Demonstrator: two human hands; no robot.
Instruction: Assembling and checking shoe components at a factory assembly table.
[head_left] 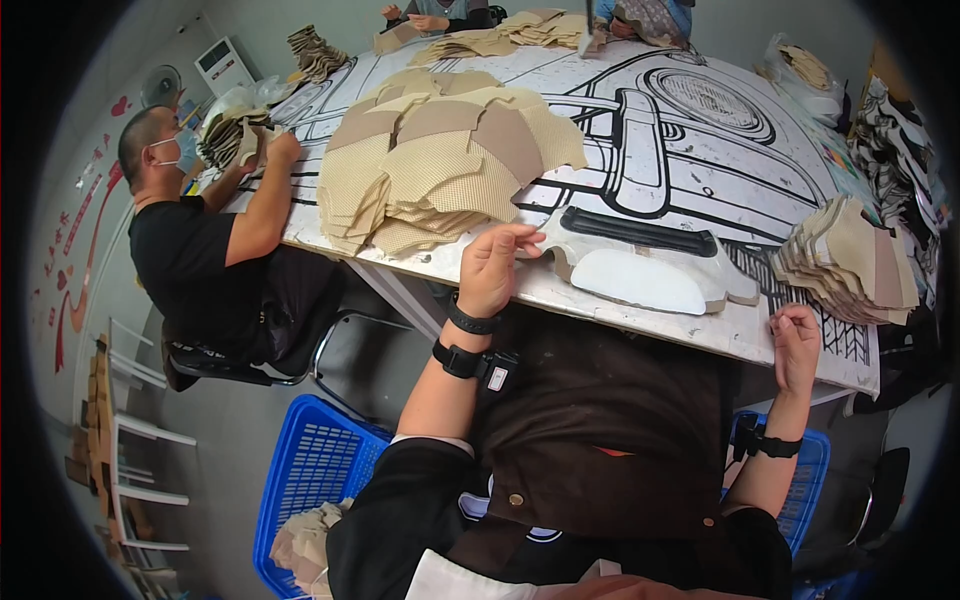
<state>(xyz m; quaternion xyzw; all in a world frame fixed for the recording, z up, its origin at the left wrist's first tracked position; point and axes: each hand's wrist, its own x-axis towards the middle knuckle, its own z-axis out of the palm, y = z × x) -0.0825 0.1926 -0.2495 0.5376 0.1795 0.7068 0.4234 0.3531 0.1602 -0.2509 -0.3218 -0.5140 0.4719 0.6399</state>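
A shaped white and beige piece (640,275) lies at the table's front edge before me, with a black ribbed strip (640,232) along its far side. My left hand (490,268) is raised by the piece's left end, thumb and fingers pinched together; anything between them is too small to make out. Beyond the piece's right end, at the table edge, my right hand (796,345) has its fingers curled in to the thumb, and what it holds, if anything, is hidden. A large pile of beige mesh-textured cut pieces (430,165) is heaped beyond my left hand.
A stack of beige pieces (850,260) sits at the table's (760,345) right corner. Blue baskets (320,470) stand on the floor at both my sides. A masked co-worker (200,240) sits at the left, handling pieces; two other people are across the table.
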